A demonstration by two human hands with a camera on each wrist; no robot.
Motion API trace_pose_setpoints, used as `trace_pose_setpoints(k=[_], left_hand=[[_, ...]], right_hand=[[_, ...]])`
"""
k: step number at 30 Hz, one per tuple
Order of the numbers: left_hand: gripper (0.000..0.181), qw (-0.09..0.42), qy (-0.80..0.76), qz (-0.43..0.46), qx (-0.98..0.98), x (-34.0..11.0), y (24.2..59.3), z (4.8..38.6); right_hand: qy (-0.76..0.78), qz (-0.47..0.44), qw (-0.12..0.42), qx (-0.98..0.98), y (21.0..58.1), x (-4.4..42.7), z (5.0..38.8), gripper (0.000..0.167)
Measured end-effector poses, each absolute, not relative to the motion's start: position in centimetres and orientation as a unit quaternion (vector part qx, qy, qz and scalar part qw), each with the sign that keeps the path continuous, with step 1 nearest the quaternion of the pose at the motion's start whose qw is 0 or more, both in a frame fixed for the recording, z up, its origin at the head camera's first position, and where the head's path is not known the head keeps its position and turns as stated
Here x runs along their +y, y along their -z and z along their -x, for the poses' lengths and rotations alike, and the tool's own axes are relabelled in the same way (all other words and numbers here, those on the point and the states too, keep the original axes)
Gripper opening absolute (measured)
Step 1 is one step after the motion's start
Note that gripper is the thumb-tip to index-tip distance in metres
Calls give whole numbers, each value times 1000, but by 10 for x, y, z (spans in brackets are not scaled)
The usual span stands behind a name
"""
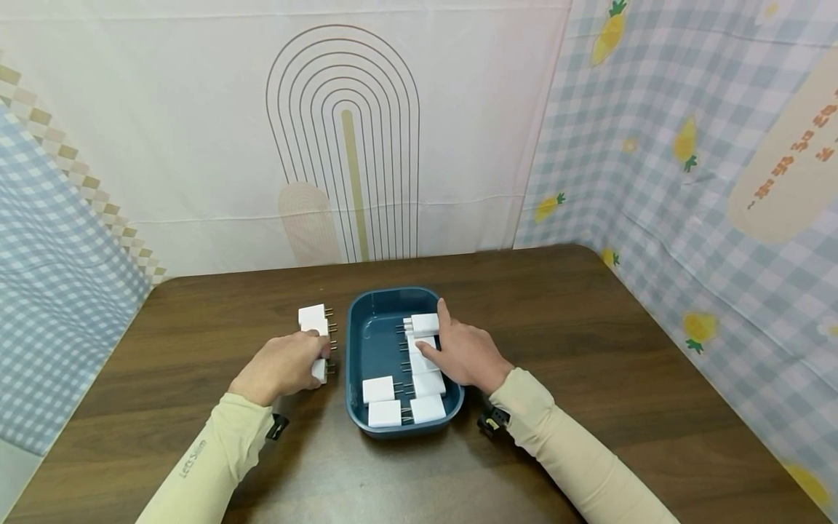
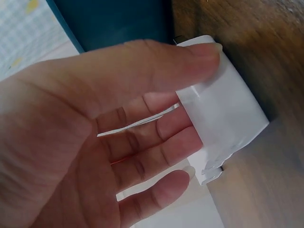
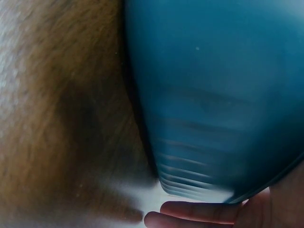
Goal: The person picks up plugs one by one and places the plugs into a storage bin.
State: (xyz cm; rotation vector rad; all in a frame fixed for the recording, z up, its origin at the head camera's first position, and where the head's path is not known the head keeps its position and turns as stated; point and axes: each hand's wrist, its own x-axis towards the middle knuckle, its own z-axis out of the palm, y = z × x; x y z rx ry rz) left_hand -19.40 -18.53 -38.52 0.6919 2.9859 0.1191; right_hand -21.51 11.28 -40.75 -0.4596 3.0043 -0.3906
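Left of the blue tray [image 1: 356, 342], my left hand [image 1: 284, 364] holds a white block [image 2: 228, 107] between thumb and fingertips. That block is part of an uneven row of white blocks [image 1: 312, 314] on the table, with metal prongs pointing right toward the tray. My right hand [image 1: 468, 354] lies over the tray's right rim, its thumb extended inside above white pronged blocks [image 1: 428, 383] and its index finger straight along the rim. In the right wrist view, relaxed fingers [image 3: 197, 212] show beside the tray's outer wall [image 3: 204, 104]. Whether the thumb touches a block is unclear.
Inside the tray, two more white blocks [image 1: 378, 389] lie at the lower left, and a column of them runs down the right side. Brown wooden table [image 1: 589, 349] surrounds the tray. Behind stand a white patterned cloth [image 1: 471, 131] and a blue checked cloth [image 1: 655, 131].
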Motion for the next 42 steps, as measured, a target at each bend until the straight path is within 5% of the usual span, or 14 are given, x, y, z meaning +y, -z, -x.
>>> trace_pose_setpoints(k=[17,42], left_hand=[[30,86,-53,-195,976,-183,385,194],[29,55,-69,-217,972,-180,375,191]], right_hand=[[126,151,36,980,408,113,215,92],[123,152,33,980,410,113,215,92]])
